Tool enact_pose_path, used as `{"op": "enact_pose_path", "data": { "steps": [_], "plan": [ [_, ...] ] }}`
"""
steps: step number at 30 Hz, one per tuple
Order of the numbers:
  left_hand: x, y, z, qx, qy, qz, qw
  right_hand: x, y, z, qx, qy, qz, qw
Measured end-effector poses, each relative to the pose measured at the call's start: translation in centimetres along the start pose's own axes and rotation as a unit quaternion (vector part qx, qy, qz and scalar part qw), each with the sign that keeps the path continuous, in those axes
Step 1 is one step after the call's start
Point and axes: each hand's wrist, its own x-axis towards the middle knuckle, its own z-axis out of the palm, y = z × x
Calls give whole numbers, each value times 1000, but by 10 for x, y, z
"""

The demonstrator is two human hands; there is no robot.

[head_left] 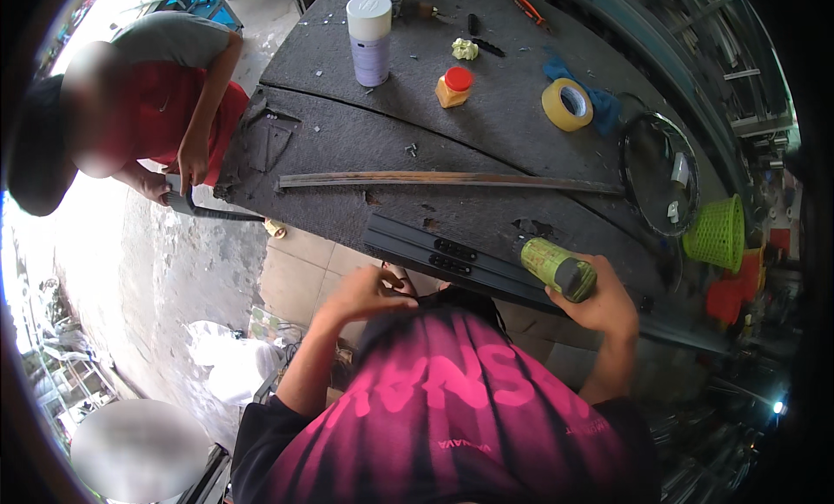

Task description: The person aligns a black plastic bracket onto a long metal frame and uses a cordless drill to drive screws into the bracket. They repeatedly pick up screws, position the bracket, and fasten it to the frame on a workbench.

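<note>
My right hand [598,297] grips a green and black cordless drill [556,268] above the near edge of the table. Its dark rear end faces me, and my palm hides its handle. Along that edge lies a long dark metal profile [395,235] with two black slotted fittings [452,255] on it. My left hand [369,294] is off the table edge, in front of my shirt. Its fingers are loosely bent and apart, with nothing seen in them. Farther in, a worn metal strip [452,179] lies across the dark table [347,139].
A co-worker [187,96] at the left holds a dark bent bar. On the table stand a spray can [369,48], a red-lidded jar [453,88], a yellow tape roll [567,105] and a black coil [632,169]. A green basket [717,235] is at the right.
</note>
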Motion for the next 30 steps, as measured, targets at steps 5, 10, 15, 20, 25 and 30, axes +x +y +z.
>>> {"op": "enact_pose_path", "data": {
  "steps": [5, 10, 15, 20, 25, 30],
  "plan": [
    [19, 50, -61, -37, 286, 131, 948, 17, 3, -10, 37, -110, 20, 993],
    [117, 65, -90, 118, 435, 172, 876, 25, -4, -14, -21, -66, 40, 997],
    [169, 46, -93, 203, 411, 104, 883, 21, 7, -8, 39, -75, -1, 996],
    [184, 36, -82, 238, 457, 151, 843, 3, 41, 12, 80, -58, 111, 989],
    [176, 53, -78, 184, 483, 170, 839, -10, 79, 30, 93, 9, 66, 993],
    [122, 76, -64, 75, 474, 202, 854, -31, 111, 49, -9, 65, -48, 997]
  ]
}}
